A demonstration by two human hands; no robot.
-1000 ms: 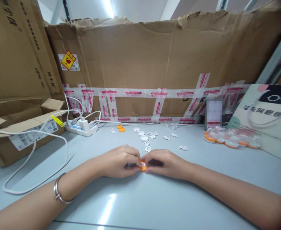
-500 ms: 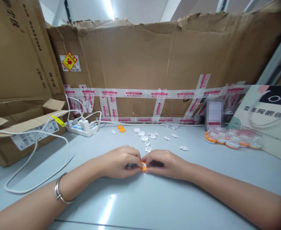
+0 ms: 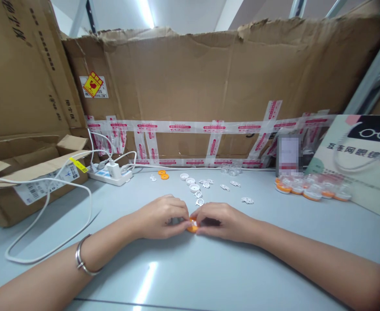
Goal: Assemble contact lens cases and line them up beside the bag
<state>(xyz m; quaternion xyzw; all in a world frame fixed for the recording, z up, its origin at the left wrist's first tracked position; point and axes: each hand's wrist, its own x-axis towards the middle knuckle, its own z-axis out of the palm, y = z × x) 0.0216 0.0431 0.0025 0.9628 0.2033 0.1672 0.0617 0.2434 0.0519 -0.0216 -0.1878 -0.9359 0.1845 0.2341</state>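
Note:
Low over the middle of the table, a small round orange plastic piece (image 3: pixel 193 230) with something white in its centre sits between my hands. My left hand (image 3: pixel 164 217) is closed, thumb and fingertips pinching its left side. From the right, my right hand (image 3: pixel 224 220) grips it the same way, and its fingers hide part of the rim. Just beyond my fingertips lie white perforated plastic parts (image 3: pixel 199 201) and a few white rings (image 3: pixel 194 188). Farther left are two orange rings (image 3: pixel 164 176) beside tiny clear-white bits (image 3: pixel 153 178).
Clear round covers (image 3: pixel 232 169) stand at the back. On the right, several orange-and-clear round cases (image 3: pixel 312 195) cluster before a paper bag (image 3: pixel 358 181) and a blurred-out upright item (image 3: pixel 289 155). A power strip (image 3: pixel 112 175), looping white cable (image 3: pixel 89 207) and open carton (image 3: pixel 31 172) occupy the left.
The orange piece has turned or tilted slightly between my fingers, and more of its left rim shows. My left fingers have shifted a little; both hands stay at the same spot.

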